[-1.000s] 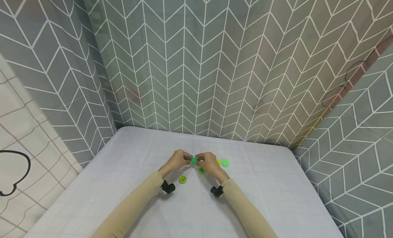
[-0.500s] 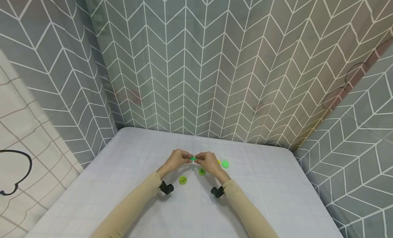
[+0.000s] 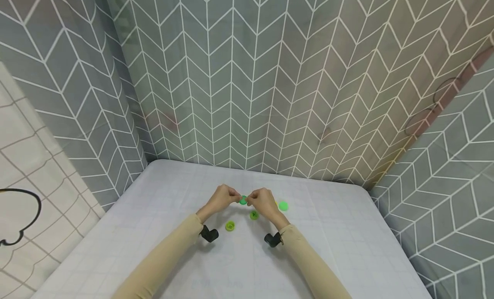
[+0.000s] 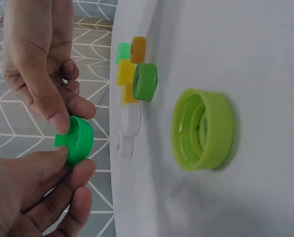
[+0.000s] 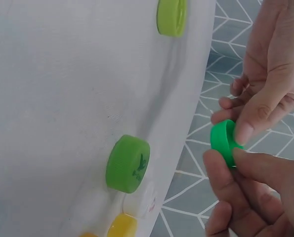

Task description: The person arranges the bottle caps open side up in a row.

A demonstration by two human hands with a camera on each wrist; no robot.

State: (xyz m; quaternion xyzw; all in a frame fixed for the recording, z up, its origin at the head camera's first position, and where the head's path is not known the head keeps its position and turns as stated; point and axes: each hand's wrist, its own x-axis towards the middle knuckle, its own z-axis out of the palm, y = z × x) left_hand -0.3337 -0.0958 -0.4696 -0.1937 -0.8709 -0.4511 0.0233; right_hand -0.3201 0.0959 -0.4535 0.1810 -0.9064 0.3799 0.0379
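Observation:
A bright green bottle cap (image 4: 81, 143) is held up above the table, hollow side partly visible. My left hand (image 3: 224, 198) pinches one edge of it between thumb and fingers, and my right hand (image 3: 263, 203) pinches the opposite edge. Below the hands a lime-green cap (image 3: 230, 226) lies with its open side up, showing an inner ring in the left wrist view. Nearer my right hand is a mid-green cap (image 5: 124, 163) with dark print on its top.
On the white-covered table (image 3: 328, 230) several more caps lie beyond the mid-green one: yellow (image 4: 124, 72), amber (image 4: 138, 50), white (image 4: 131, 118) and a pale green one (image 3: 283, 206). A patterned grey curtain (image 3: 247, 84) hangs behind the table.
Between my hands the green cap tilted edge-on half a second ago and now shows its round face again. Both hands rose slightly; the caps on the table stayed put.

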